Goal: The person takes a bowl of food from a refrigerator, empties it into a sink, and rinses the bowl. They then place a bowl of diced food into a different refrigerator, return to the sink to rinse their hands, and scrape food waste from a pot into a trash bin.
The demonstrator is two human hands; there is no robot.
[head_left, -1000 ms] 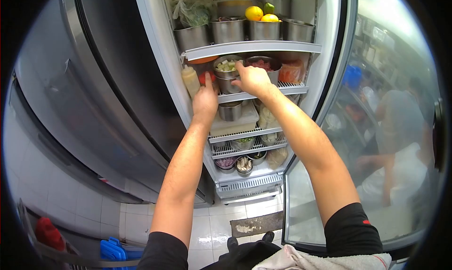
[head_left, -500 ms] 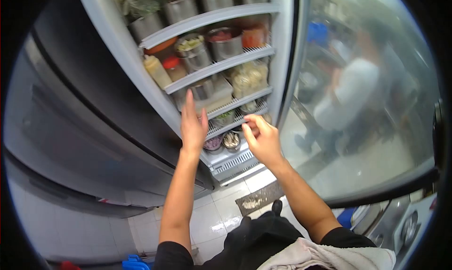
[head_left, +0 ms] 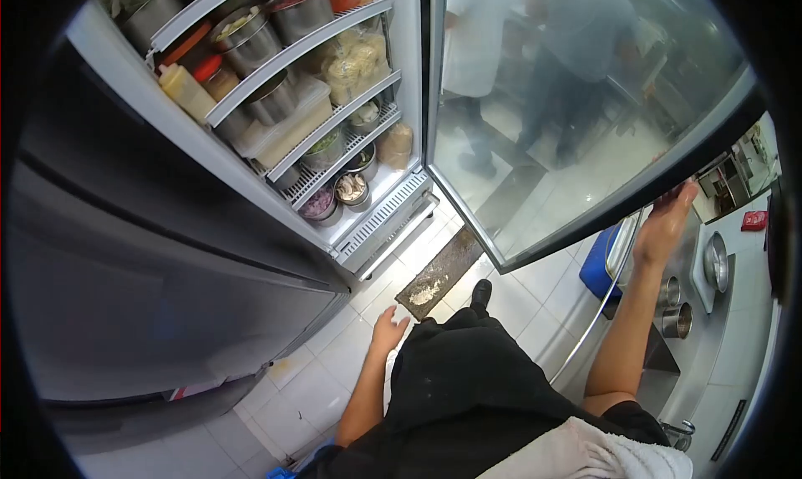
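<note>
the shelves (head_left: 288,59) face open air; glass door (head_left: 535,170) bars the right; pots (head_left: 256,51) seem tightly packed.

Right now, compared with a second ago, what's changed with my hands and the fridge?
The right hand moved from the metal container of chopped green pieces rightward to the edge of the glass door; the left hand dropped from the red-lidded jar to beside the black clothing. Jar and container stay on their shelf; the door remains open.

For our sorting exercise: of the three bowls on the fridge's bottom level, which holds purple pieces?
The leftmost bowl. Its purple contents set it apart from the middle bowl, with whitish pieces, and the right-hand bowl, whose interior looks mostly dark.
</note>
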